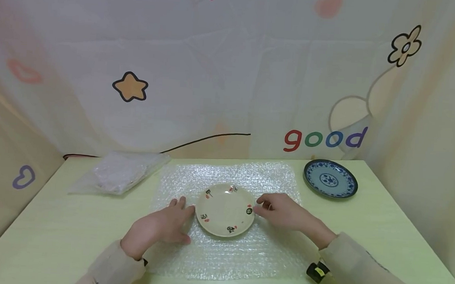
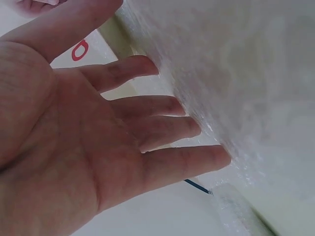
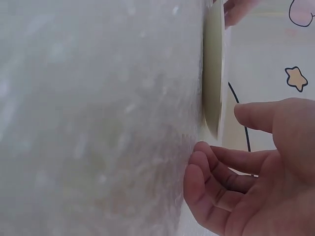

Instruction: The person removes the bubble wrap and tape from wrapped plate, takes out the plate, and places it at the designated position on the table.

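Note:
A cream plate [image 1: 225, 210] with small dark and red motifs round its rim lies face up on a sheet of bubble wrap [image 1: 220, 259]. My left hand [image 1: 163, 225] is at the plate's left side, its fingers spread. In the left wrist view the left fingertips [image 2: 216, 156] meet the bubble wrap and the palm holds nothing. At the plate's right edge is my right hand [image 1: 283, 211], fingers bent. The right wrist view shows the thumb [image 3: 256, 115] apart from the fingers, beside the plate [image 3: 214, 73], with the fingertips down at the wrap.
Toward the back left of the table [image 1: 42, 230] lies a clear plastic bag [image 1: 120, 172] with whitish wrapping inside. A blue-patterned plate [image 1: 330, 178] with a dark rim sits at the back right. Behind the table hangs a printed cloth [image 1: 216, 72].

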`<action>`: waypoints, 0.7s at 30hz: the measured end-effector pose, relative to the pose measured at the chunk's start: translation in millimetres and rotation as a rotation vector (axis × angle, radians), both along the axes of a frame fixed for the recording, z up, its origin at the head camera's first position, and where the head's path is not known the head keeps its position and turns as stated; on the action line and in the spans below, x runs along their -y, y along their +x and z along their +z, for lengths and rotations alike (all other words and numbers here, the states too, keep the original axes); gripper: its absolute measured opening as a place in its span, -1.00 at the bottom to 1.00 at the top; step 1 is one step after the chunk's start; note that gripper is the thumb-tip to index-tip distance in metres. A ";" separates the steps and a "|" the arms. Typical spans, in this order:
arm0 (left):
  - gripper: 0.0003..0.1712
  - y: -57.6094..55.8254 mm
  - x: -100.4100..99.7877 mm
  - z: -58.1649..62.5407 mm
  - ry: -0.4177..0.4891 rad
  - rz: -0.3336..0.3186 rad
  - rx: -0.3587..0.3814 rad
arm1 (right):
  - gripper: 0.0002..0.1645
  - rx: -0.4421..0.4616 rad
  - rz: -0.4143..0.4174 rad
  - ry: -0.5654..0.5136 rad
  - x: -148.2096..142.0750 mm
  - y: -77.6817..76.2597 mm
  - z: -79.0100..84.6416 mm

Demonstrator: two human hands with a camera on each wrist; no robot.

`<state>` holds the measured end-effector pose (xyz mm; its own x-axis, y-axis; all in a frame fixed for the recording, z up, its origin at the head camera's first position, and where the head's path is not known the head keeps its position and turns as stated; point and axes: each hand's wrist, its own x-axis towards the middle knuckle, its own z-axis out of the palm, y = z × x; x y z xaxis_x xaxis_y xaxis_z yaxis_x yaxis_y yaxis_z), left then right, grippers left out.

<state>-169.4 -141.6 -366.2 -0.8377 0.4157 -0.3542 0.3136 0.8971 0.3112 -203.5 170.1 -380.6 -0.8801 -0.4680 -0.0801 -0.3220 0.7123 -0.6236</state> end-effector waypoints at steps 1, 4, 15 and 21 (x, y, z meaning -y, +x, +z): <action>-0.11 0.3 -0.5 0.3 0.000 0.001 -0.001 | -0.64 -0.004 0.004 -0.006 1.0 -0.4 -0.7; -0.11 1.2 -1.6 1.1 -0.003 0.004 -0.001 | -0.68 -0.006 0.009 -0.016 3.3 -2.3 -2.7; -0.12 1.7 -4.6 1.3 -0.025 -0.001 -0.022 | -0.72 0.045 -0.047 -0.035 7.0 -8.1 -5.5; -0.12 1.3 -5.1 0.0 -0.026 0.000 -0.027 | -0.84 0.060 -0.051 -0.033 7.7 -8.5 -6.3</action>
